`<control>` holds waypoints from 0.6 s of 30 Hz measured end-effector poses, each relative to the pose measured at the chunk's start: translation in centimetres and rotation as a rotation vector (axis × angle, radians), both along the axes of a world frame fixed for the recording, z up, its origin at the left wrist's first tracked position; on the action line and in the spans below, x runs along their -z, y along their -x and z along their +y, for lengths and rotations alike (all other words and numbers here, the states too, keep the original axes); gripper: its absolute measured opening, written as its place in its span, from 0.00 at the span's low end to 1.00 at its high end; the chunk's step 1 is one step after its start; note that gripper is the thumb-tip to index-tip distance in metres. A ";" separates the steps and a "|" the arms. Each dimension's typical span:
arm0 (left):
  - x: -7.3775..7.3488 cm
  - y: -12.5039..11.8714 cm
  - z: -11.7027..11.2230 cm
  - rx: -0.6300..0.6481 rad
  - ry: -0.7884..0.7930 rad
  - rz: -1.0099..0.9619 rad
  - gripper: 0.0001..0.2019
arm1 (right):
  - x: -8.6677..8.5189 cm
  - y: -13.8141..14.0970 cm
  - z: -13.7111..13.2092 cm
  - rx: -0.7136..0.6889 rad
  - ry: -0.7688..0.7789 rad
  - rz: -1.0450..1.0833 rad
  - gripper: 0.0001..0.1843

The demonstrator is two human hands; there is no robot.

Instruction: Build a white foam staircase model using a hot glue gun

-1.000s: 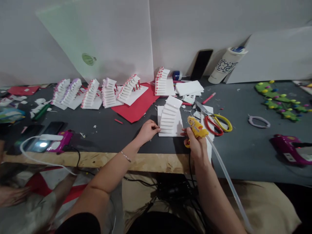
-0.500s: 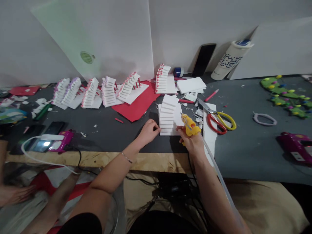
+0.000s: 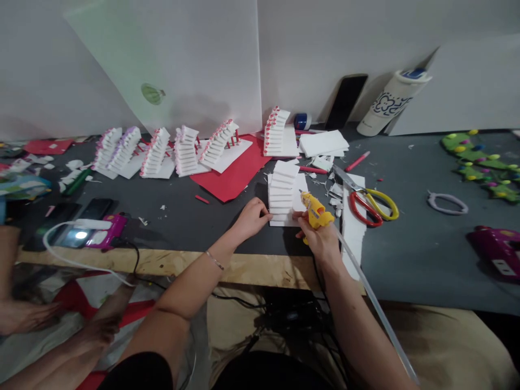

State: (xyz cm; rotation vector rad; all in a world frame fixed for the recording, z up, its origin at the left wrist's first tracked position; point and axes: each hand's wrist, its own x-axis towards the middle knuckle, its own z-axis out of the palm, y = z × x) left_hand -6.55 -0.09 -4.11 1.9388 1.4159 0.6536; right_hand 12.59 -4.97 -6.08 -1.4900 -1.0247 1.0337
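Only container in view: white tumbler with blue lid, leaning against white board at back of worktop; contents hidden. Stepped stack of white foam strips on white foam base sheet, near front edge of worktop, upright, long axis rising away from body, steps climbing toward far side. Left hand resting with fingertips against stack's left flank. Right hand wrapped around yellow hot glue gun, nozzle pointing up and left at stack, tip just beside it, contact hard to judge from this angle. Gun's long axis diagonal. Hands apart, stack and base sheet between them. Long translucent rod, apparently a glue stick, running from gun toward lower right. Further out: red-and-yellow scissors to right, red card sheet behind left, row of finished stepped models along back. Against earlier frame: hands, gun and stack nearly unchanged relative to one another; whole scene slightly rightward in view.
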 end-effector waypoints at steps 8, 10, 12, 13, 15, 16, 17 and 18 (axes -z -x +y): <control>-0.1 -0.2 0.2 0.019 0.005 0.036 0.11 | 0.5 -0.2 -0.3 -0.011 0.034 -0.057 0.20; -0.1 -0.3 0.2 0.021 0.001 0.043 0.11 | 0.4 -0.3 -0.4 -0.015 0.038 -0.072 0.20; -0.1 -0.3 0.2 0.018 0.002 0.054 0.11 | 0.3 -0.3 -0.5 -0.029 0.036 -0.095 0.21; -0.1 -0.3 0.2 0.015 0.004 0.058 0.11 | 0.3 -0.3 -0.5 -0.036 0.032 -0.106 0.21; -0.1 -0.3 0.1 0.014 0.007 0.057 0.11 | 0.3 -0.3 -0.6 -0.044 0.019 -0.121 0.21; -0.1 -0.4 0.1 0.013 0.009 0.052 0.12 | 0.4 -0.3 -0.6 -0.045 0.009 -0.123 0.21; -0.1 -0.4 0.1 0.012 0.010 0.046 0.12 | 0.6 -0.3 -0.6 -0.047 -0.009 -0.123 0.20; -0.1 -0.4 0.1 0.009 0.011 0.040 0.12 | 0.8 -0.4 -0.6 -0.056 -0.034 -0.120 0.20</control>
